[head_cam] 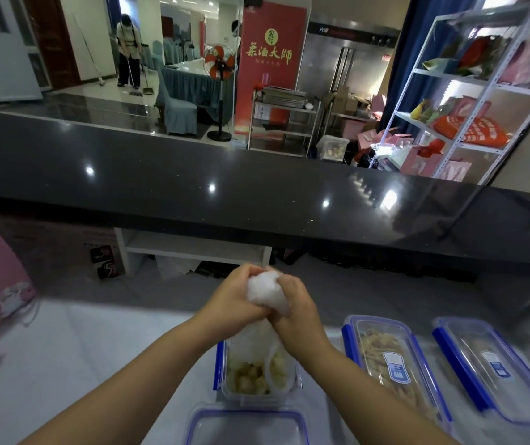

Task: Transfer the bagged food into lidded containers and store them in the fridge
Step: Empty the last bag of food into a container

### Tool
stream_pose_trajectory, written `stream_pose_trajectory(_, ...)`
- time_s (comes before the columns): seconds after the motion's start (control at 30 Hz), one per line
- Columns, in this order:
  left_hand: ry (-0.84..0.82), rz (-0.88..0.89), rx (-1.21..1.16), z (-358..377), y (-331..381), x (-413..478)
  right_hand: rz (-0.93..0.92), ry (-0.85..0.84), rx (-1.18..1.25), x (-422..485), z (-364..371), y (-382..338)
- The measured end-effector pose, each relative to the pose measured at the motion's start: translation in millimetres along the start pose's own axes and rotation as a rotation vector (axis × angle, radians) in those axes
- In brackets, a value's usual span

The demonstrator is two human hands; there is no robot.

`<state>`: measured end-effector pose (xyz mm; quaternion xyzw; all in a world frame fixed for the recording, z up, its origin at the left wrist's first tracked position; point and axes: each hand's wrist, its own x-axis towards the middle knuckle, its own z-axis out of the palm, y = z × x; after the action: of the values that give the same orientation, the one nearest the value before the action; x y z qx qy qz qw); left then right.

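Head view: left hand (241, 295) and right hand (292, 311) grip the bag (266, 293), emptying food into the open container (257, 374); next, probably shake out the rest and fit the lid (247, 427).

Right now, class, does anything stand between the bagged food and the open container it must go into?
Nothing visible does. The left hand and right hand grip the bag by its bunched top, its lower end hangs into the open container, where food lies. The lid lies off, nearer the person.

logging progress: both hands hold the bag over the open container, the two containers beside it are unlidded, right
No: the head view shows the middle container and the far-right container lidded. Left hand and right hand do hold the bag over the open container.
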<state>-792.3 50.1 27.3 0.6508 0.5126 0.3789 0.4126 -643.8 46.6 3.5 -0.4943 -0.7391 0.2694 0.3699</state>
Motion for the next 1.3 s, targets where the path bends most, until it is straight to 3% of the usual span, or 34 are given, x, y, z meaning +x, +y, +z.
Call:
stream_pose_trajectory(0.23, -0.144, -0.085, -0.093, -17.2, -18.9, -22.5, 0.196, 0.08, 0.294, -1.2, -3.5, -11.1)
stream_pose_trajectory(0.47, -0.045, -0.009, -0.157, -15.0, -5.7, -16.9, 0.351, 0.042, 0.56, -6.6, 2.0, -30.4)
stream_pose_trajectory(0.6, -0.205, 0.024, -0.14, -8.0, -0.7, -14.6, 0.348, 0.261, 0.544, -10.7, -3.7, -31.3)
stream_pose_trajectory(0.7, -0.26, 0.136, 0.031, -2.6, 3.0, -7.0, 0.316, 0.426, 0.564, -23.6, -21.4, -30.1)
stream_pose_trajectory(0.93, -0.082, 0.276, 0.144, 26.0, 26.4, 18.3, 0.402, 0.797, 0.582, -78.9, -104.1, -4.9)
stream_pose_trajectory(1.3, -0.344, 0.388, 0.372, 200.4, 83.1, 38.5, 0.515, 1.133, 0.534, -165.1, -245.8, 93.3)
